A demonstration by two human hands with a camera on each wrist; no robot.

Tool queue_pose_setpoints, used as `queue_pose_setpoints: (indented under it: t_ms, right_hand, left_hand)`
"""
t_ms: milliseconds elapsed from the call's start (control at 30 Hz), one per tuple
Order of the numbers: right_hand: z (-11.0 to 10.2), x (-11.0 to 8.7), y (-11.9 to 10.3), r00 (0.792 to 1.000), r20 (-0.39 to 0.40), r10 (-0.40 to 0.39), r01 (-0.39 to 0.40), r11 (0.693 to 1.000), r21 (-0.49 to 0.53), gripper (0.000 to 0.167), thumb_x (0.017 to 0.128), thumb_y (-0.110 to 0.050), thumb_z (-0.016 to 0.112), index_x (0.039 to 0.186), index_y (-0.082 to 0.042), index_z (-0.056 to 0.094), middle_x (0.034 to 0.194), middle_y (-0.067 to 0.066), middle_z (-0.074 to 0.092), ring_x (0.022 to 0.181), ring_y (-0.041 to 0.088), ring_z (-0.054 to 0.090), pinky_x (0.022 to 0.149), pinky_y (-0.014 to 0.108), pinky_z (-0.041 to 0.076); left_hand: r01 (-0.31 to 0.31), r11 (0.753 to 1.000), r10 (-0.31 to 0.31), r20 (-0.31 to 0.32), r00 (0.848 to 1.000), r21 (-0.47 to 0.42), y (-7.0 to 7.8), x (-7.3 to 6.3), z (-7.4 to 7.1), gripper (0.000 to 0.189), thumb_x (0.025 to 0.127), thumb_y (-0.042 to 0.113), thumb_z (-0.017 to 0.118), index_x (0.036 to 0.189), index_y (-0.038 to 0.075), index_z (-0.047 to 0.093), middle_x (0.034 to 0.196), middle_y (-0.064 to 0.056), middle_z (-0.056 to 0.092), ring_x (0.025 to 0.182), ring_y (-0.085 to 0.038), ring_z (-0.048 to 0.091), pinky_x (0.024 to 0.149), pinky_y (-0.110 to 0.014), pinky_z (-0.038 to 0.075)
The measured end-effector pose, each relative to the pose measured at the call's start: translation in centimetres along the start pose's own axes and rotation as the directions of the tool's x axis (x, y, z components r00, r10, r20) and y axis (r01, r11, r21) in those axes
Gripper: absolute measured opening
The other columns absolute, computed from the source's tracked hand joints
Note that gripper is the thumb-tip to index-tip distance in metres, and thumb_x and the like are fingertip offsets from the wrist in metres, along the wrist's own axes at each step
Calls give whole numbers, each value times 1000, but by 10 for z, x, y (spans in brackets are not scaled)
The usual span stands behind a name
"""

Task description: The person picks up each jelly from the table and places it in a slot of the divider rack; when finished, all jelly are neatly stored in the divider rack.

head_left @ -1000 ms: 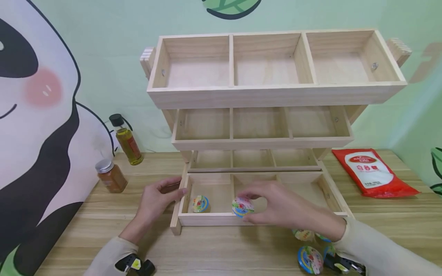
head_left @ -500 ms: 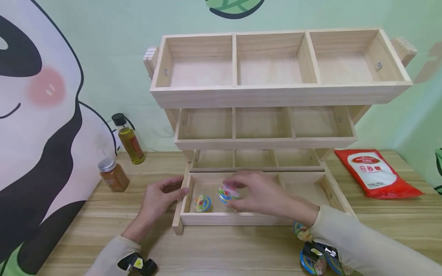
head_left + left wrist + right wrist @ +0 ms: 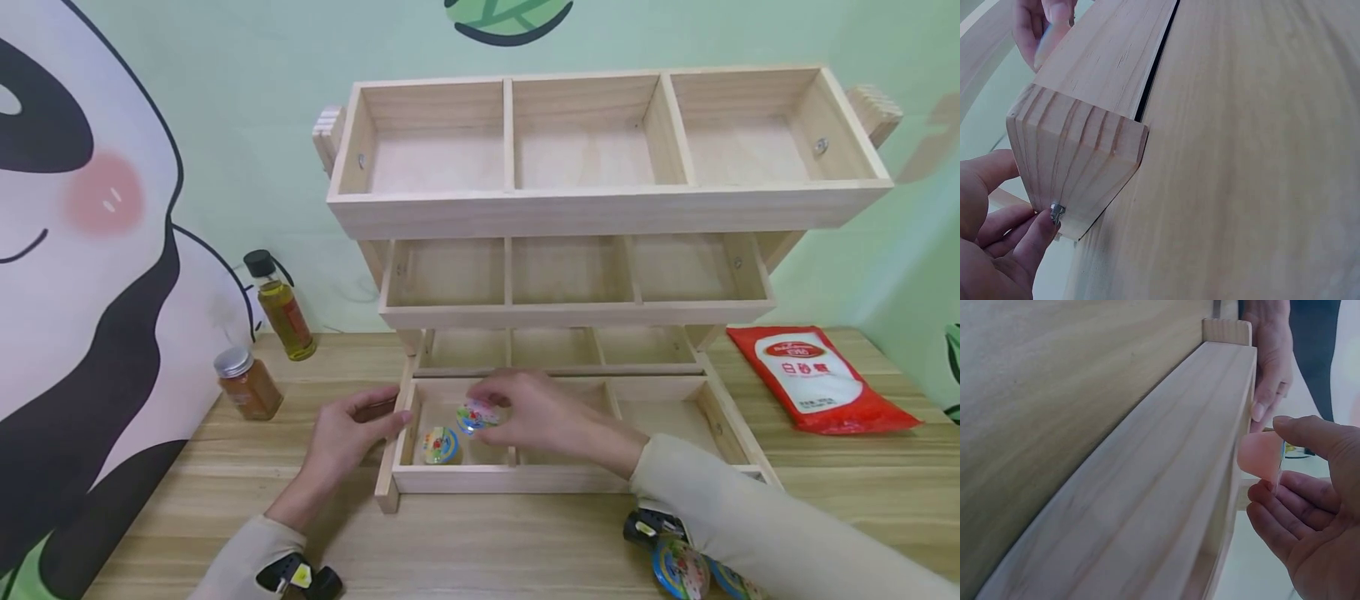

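In the head view my right hand (image 3: 540, 421) pinches a small jelly cup (image 3: 474, 416) over the bottom tray's left compartment. The right wrist view shows its pink body (image 3: 1259, 456) between thumb and fingers, the printed lid towards the palm. A second jelly cup (image 3: 440, 446) lies in that compartment, lid towards the front right. My left hand (image 3: 345, 442) rests against the left side of the wooden rack (image 3: 450, 477). In the left wrist view its fingers (image 3: 1004, 169) touch the side board (image 3: 1079, 150), with the thumb beside a metal bolt (image 3: 1057, 212).
Two jelly cups (image 3: 680, 568) show beneath my right sleeve (image 3: 720, 492). Three-compartment trays (image 3: 600, 204) rise in tiers behind the bottom one. An oil bottle (image 3: 285, 312) and a brown jar (image 3: 249, 387) stand left; a red-and-white bag (image 3: 821, 379) lies right.
My right hand has carried the jelly cup leftwards, from the front of the middle compartment to over the left one. My left hand has kept its place at the rack's side.
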State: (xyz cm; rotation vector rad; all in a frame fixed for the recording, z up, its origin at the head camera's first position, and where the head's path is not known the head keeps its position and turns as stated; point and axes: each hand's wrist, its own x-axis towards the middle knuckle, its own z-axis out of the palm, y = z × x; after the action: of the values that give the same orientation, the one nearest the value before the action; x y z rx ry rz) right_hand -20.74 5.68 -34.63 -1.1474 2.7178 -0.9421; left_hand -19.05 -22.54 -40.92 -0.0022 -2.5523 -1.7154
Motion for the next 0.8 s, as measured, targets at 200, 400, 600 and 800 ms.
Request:
queue_pose_setpoints:
  t_ms: [200,400,600,800]
  right_hand:
    - [10,9,4,1000,0,-5,5,1000,8,45,85,-14,89,124,2,73,114,8,75,101,19,69,88,30,57]
    - [16,17,7,1000,-1,8,-8,1000,-7,45,85,-14,88,124,3,73,115,10,75,98,18,68,83,28,56]
    - [19,26,10,999,11,37,-36,999,-25,45,86,-16,88,125,1,73,111,8,74,93,16,65,81,30,56]
    - [23,33,14,998,22,58,-58,998,-15,47,86,-17,88,127,1,72,112,8,74,93,17,66,82,31,56]
  left_hand:
    - [-1,1000,1,-2,1000,-11,1,0,0,53,92,22,87,137,-1,69,132,-17,72,124,-30,67,93,-22,53]
    - [-6,1000,5,-5,1000,-30,0,0,0,52,92,19,87,136,-2,70,132,-18,72,123,-31,68,87,-17,53]
    - [-10,1000,10,-1,1000,-21,1,0,0,52,92,21,87,137,-1,70,132,-18,72,124,-31,68,91,-24,56]
    - [-17,1000,17,1,1000,-26,0,-1,0,53,92,20,86,137,-2,69,133,-19,71,124,-32,67,93,-28,57]
